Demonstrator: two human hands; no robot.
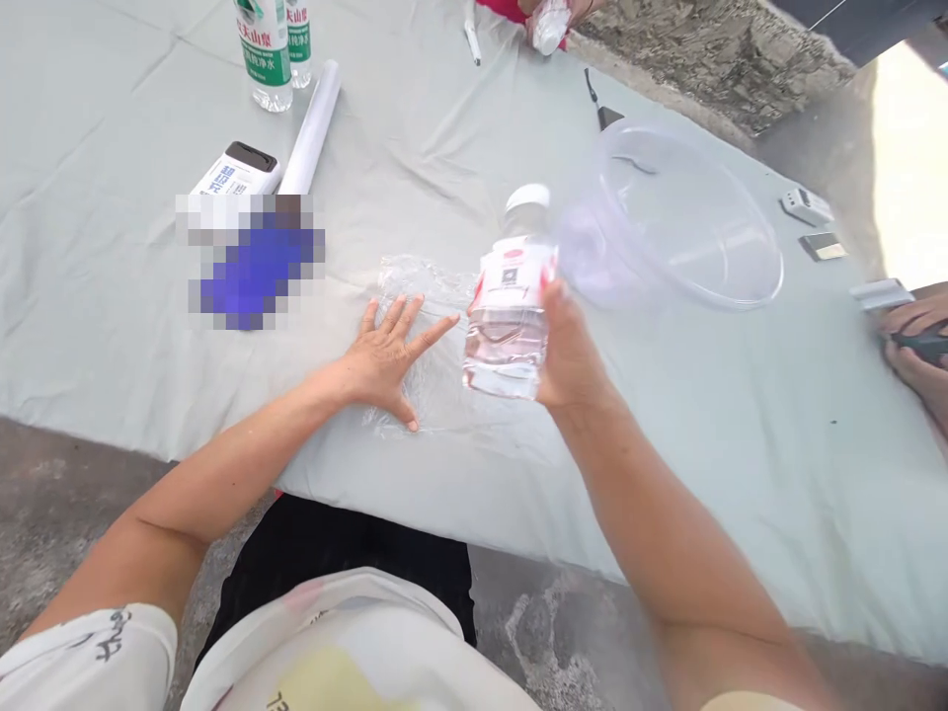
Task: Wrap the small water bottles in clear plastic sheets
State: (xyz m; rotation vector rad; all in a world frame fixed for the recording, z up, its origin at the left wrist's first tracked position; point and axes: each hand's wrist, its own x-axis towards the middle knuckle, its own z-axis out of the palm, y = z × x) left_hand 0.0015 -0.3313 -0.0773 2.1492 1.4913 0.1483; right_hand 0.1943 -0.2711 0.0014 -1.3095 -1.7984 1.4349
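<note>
My right hand (570, 351) is wrapped round a clear water bottle (506, 341) with a white cap and a white and red label. The bottle leans slightly and is partly filled. To its left, my left hand (389, 355) lies flat with fingers spread on a crinkled clear plastic bag (444, 395) on the table. Part of the bag is hidden by the hand and the bottle. Just right of the bottle a clear plastic basin (688, 212) rests tipped on its side.
The table has a grey-green cloth (711, 415). At back left are a white power bank (235, 173), a white paper roll (311, 128) and water bottles (267, 59). A marker (472, 35) lies at the back. Another person's hands (922, 341) hold something at the right edge.
</note>
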